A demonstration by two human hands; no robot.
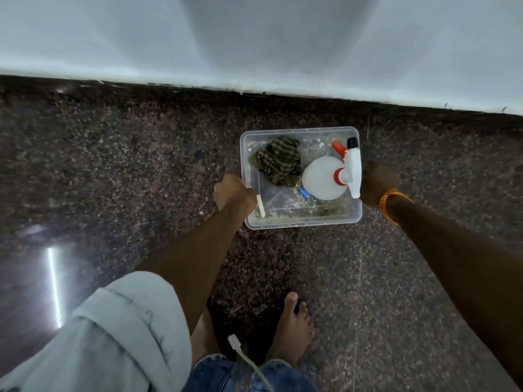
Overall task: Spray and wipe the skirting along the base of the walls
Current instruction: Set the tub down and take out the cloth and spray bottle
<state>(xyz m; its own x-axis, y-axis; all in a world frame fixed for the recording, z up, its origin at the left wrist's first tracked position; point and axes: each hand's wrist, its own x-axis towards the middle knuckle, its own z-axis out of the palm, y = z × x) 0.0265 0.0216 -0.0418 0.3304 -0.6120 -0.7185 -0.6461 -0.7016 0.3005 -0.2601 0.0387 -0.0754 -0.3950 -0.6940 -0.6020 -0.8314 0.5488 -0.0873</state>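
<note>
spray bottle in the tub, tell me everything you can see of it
The spray bottle has a round white plastic body, a red collar, a white trigger head with a red trigger and a black nozzle tip. It stands in the clear plastic tub, at its right side, beside a crumpled striped cloth. Neither hand touches it.

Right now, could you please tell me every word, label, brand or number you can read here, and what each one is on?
None can be read.
White plastic spray bottle with red trigger: no label visible.
Clear plastic rectangular tub: no print visible.
Small blue item in the tub: too small and blurred to tell.
Striped olive-green cloth: pattern only, no text.
</note>
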